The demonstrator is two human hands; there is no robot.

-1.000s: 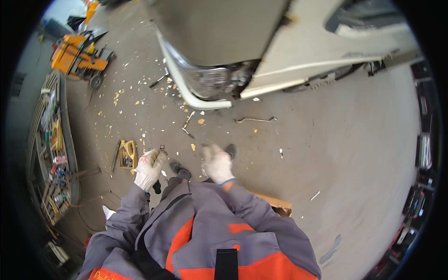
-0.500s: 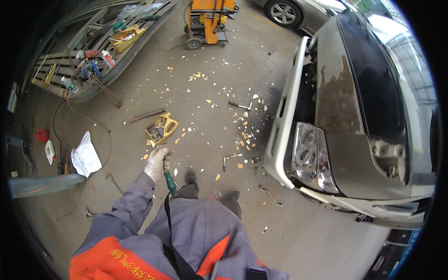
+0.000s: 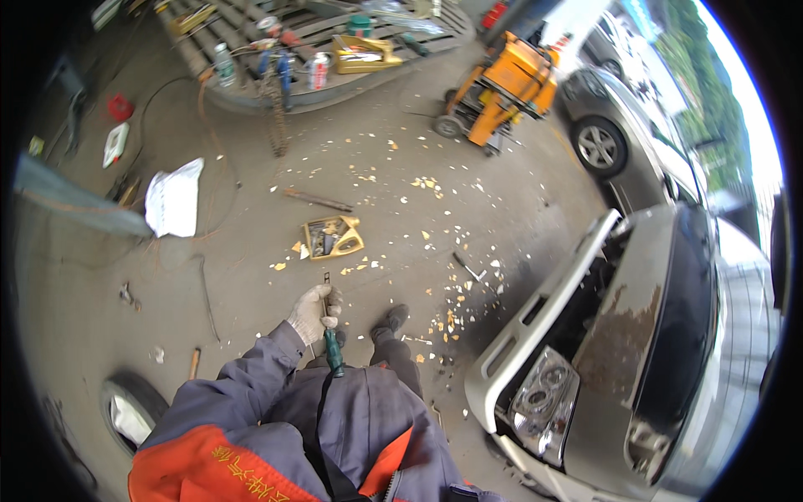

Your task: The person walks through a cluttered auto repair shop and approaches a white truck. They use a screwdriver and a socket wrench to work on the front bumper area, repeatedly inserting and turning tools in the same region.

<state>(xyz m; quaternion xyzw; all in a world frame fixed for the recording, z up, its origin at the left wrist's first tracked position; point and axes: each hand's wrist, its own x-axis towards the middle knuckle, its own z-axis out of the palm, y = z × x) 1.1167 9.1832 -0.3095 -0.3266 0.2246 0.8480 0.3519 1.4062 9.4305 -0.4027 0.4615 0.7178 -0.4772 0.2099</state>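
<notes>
My left hand (image 3: 314, 307), in a pale work glove, is closed around the shaft of a green-handled tool (image 3: 334, 353) that looks like a screwdriver. Its handle points back toward my body. A small dark metal loop (image 3: 327, 278) shows just past the fingers; whether it belongs to the tool I cannot tell. On the floor a little beyond the hand lies a yellow cut-open jug (image 3: 333, 238) with small metal parts inside. A brown rod (image 3: 318, 199) rests behind it. My right hand is out of the picture.
A car front with a worn bumper (image 3: 535, 297) and headlight (image 3: 545, 402) stands at right. Paint flakes and a T-shaped wrench (image 3: 470, 266) litter the floor. Beyond are an orange wheeled machine (image 3: 502, 88) and a slatted platform (image 3: 330, 99). A tyre (image 3: 138, 402) lies lower left.
My view has swung, so the car sits lower right and the platform nearer the top middle. My feet have shifted. The left hand keeps its hold on the green-handled tool.
</notes>
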